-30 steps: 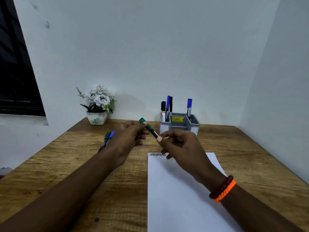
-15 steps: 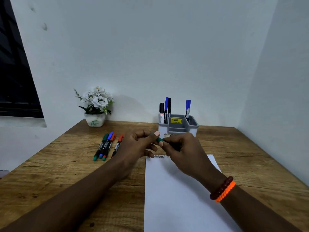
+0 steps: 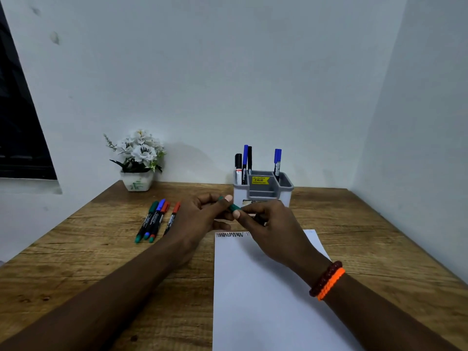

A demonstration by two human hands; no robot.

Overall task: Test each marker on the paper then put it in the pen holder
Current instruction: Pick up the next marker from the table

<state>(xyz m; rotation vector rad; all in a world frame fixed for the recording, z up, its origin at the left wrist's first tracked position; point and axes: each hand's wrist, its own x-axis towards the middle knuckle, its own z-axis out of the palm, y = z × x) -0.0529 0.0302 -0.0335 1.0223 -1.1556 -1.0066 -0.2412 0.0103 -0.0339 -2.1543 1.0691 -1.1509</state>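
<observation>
Both hands meet above the desk [image 3: 367,224], just past the top edge of the paper [image 3: 266,287]. My left hand [image 3: 200,219] pinches the green marker [image 3: 234,206] at its cap end; my right hand [image 3: 271,224] closes round the barrel. Only a short green stretch shows between the thumbs. Marker axis runs roughly 10 to 4 o'clock, cap toward 10.

Whether the cap is seated or coming off: cannot tell, fingers cover the join.

Holder [image 3: 263,191] stands at 12 o'clock from the hands, close behind them, nearer my right hand. It already has four markers upright: three in the left compartment, one at right.

Four more markers [image 3: 154,220] lie at 9 o'clock from my left hand, side by side, untouched.

Judgement: the right hand has the short path, whether down to the paper or forward to the holder.
</observation>
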